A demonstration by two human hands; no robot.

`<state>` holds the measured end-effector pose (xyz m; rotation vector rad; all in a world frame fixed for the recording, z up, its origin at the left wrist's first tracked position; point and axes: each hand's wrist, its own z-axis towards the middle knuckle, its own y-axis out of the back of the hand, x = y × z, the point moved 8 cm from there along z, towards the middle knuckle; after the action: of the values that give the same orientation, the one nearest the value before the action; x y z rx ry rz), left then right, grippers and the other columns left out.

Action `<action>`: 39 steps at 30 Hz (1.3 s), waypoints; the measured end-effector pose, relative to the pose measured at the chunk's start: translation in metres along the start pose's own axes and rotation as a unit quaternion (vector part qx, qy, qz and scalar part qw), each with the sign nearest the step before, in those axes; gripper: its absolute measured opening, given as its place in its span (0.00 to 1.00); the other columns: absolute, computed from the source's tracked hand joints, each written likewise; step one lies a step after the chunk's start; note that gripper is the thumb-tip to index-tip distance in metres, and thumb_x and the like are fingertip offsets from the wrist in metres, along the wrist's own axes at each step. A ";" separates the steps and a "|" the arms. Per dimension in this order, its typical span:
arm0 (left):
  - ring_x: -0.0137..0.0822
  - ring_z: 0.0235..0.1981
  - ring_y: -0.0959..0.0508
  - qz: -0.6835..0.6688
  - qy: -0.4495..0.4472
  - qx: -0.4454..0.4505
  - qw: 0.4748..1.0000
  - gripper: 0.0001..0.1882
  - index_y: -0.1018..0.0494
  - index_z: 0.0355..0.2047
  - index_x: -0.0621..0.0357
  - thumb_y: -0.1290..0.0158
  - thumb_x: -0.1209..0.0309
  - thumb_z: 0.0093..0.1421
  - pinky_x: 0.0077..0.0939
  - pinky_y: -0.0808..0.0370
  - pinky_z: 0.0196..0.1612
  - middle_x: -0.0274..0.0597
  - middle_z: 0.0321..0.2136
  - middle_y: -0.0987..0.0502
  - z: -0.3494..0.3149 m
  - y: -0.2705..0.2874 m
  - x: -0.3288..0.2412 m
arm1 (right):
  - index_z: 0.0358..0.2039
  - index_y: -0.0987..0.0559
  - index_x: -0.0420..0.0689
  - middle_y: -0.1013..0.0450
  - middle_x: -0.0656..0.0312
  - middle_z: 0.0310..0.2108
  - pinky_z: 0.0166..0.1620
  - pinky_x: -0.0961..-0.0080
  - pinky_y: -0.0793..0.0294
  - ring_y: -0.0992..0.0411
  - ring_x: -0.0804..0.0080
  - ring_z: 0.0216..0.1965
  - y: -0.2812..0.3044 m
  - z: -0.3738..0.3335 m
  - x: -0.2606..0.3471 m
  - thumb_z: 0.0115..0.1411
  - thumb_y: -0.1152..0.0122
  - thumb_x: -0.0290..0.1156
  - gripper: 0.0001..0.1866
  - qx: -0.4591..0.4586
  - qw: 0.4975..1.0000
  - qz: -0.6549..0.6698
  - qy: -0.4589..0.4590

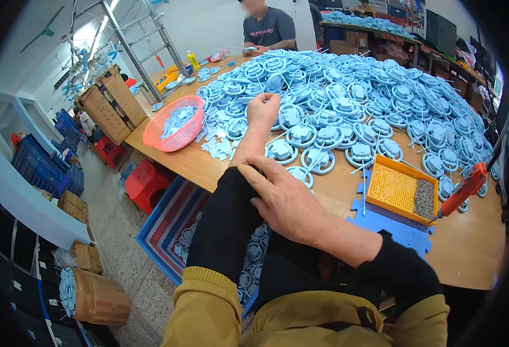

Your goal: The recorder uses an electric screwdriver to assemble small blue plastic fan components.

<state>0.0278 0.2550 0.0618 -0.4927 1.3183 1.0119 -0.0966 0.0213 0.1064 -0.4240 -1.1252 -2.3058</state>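
Right hand [289,202], frame centre, lay at black sleeve [222,211] of left forearm, fingers slightly parted; couldn't tell whether cloth was pinched. Left hand [263,110], upper centre, curled narrow, contents hidden. Sleeve adjustment seemed unfinished; blue ring parts [328,137], upper right, apparently still awaited handling. Bare tabletop [332,188] showed right of centre, bounded by yellow tray [390,184].

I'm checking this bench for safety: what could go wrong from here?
The pink basket sits near the edge of the table; a bump might topple it. The heaped blue parts could slide if the left hand disturbs them. The yellow tray of small grey pieces might spill if the right hand catches it.
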 end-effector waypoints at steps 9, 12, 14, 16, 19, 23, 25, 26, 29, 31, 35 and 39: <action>0.34 0.32 0.22 -0.189 0.065 0.028 0.979 0.14 0.32 0.42 0.51 0.48 0.61 0.58 0.31 0.32 0.33 0.39 0.33 0.23 -0.025 -0.016 -0.021 | 0.50 0.33 0.38 0.31 0.50 0.41 0.49 0.62 0.33 0.32 0.54 0.47 0.025 -0.029 -0.027 0.45 0.34 0.30 0.31 -0.156 0.977 0.053 -0.133; 0.36 0.32 0.23 -0.261 0.108 0.027 0.959 0.16 0.35 0.45 0.55 0.51 0.64 0.59 0.37 0.32 0.36 0.40 0.33 0.25 -0.025 0.000 -0.016 | 0.52 0.32 0.37 0.30 0.52 0.42 0.46 0.70 0.30 0.29 0.62 0.43 0.021 -0.037 -0.048 0.49 0.35 0.36 0.31 -0.175 0.936 0.275 -0.133; 0.40 0.38 0.25 -0.441 0.131 0.014 0.888 0.17 0.38 0.48 0.55 0.53 0.65 0.60 0.43 0.32 0.41 0.43 0.37 0.27 -0.029 -0.004 -0.021 | 0.53 0.32 0.39 0.30 0.55 0.44 0.46 0.70 0.30 0.30 0.67 0.44 0.032 -0.054 -0.061 0.51 0.34 0.37 0.31 -0.175 0.911 0.336 -0.163; 0.41 0.39 0.26 -0.455 0.127 0.005 0.881 0.17 0.38 0.49 0.56 0.54 0.66 0.60 0.44 0.33 0.43 0.43 0.37 0.28 -0.038 -0.002 -0.033 | 0.56 0.34 0.40 0.30 0.55 0.45 0.47 0.71 0.29 0.32 0.71 0.47 0.023 -0.070 -0.061 0.52 0.33 0.37 0.33 -0.119 0.871 0.444 -0.173; 0.42 0.39 0.26 -0.473 0.122 -0.005 0.872 0.18 0.39 0.50 0.56 0.55 0.67 0.61 0.46 0.34 0.45 0.43 0.37 0.29 -0.046 -0.009 -0.039 | 0.58 0.37 0.40 0.31 0.55 0.45 0.48 0.73 0.29 0.32 0.72 0.48 -0.004 -0.090 -0.057 0.51 0.32 0.36 0.36 -0.058 0.849 0.480 -0.212; 0.42 0.39 0.26 -0.499 0.130 -0.001 0.857 0.18 0.39 0.50 0.56 0.54 0.68 0.61 0.45 0.34 0.45 0.43 0.37 0.29 -0.055 -0.021 -0.039 | 0.58 0.37 0.40 0.31 0.56 0.47 0.47 0.73 0.28 0.30 0.72 0.42 -0.006 -0.093 -0.048 0.51 0.31 0.32 0.36 -0.039 0.849 0.493 -0.186; 0.42 0.39 0.26 -0.494 0.134 -0.005 0.859 0.18 0.39 0.50 0.56 0.54 0.68 0.61 0.45 0.34 0.45 0.43 0.37 0.29 -0.056 -0.022 -0.032 | 0.47 0.30 0.41 0.29 0.59 0.39 0.39 0.73 0.27 0.29 0.71 0.34 0.003 -0.105 -0.049 0.50 0.31 0.31 0.25 -0.135 0.889 0.409 -0.153; 0.42 0.39 0.26 -0.492 0.139 -0.011 0.859 0.18 0.39 0.50 0.56 0.54 0.68 0.61 0.46 0.34 0.45 0.42 0.37 0.29 -0.056 -0.025 -0.030 | 0.41 0.29 0.41 0.30 0.59 0.34 0.36 0.72 0.28 0.29 0.68 0.31 0.016 -0.110 -0.041 0.48 0.31 0.30 0.21 -0.131 0.942 0.287 -0.117; 0.41 0.39 0.26 -0.492 0.149 -0.054 0.856 0.17 0.38 0.49 0.55 0.54 0.68 0.61 0.46 0.34 0.45 0.42 0.37 0.29 -0.053 -0.017 -0.016 | 0.29 0.28 0.43 0.33 0.60 0.25 0.30 0.67 0.31 0.30 0.60 0.27 0.026 -0.111 -0.007 0.43 0.31 0.27 0.14 -0.220 0.973 0.063 0.009; 0.41 0.39 0.27 -0.501 0.165 -0.063 0.847 0.15 0.38 0.48 0.54 0.55 0.67 0.61 0.46 0.33 0.45 0.41 0.38 0.29 -0.049 -0.020 -0.001 | 0.30 0.26 0.43 0.31 0.59 0.27 0.31 0.68 0.30 0.30 0.60 0.28 0.016 -0.113 -0.013 0.43 0.32 0.25 0.13 -0.246 0.969 0.022 0.002; 0.39 0.40 0.27 -0.532 0.179 -0.094 0.822 0.15 0.40 0.49 0.54 0.57 0.67 0.62 0.46 0.33 0.45 0.40 0.38 0.30 -0.041 -0.015 0.025 | 0.30 0.25 0.42 0.29 0.59 0.30 0.32 0.69 0.30 0.29 0.61 0.30 0.007 -0.113 -0.020 0.44 0.33 0.24 0.12 -0.287 0.957 0.039 -0.016; 0.40 0.40 0.27 -0.541 0.205 -0.127 0.806 0.15 0.40 0.49 0.55 0.58 0.67 0.62 0.46 0.34 0.46 0.41 0.38 0.30 -0.040 -0.003 0.046 | 0.29 0.24 0.41 0.29 0.58 0.30 0.34 0.71 0.29 0.28 0.61 0.31 -0.009 -0.101 -0.039 0.46 0.35 0.21 0.09 -0.248 0.954 0.161 -0.052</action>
<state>0.0050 0.2361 0.0086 -1.5224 0.9814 0.0876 -0.0747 -0.0419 0.0203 -0.8568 -0.4572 -2.2665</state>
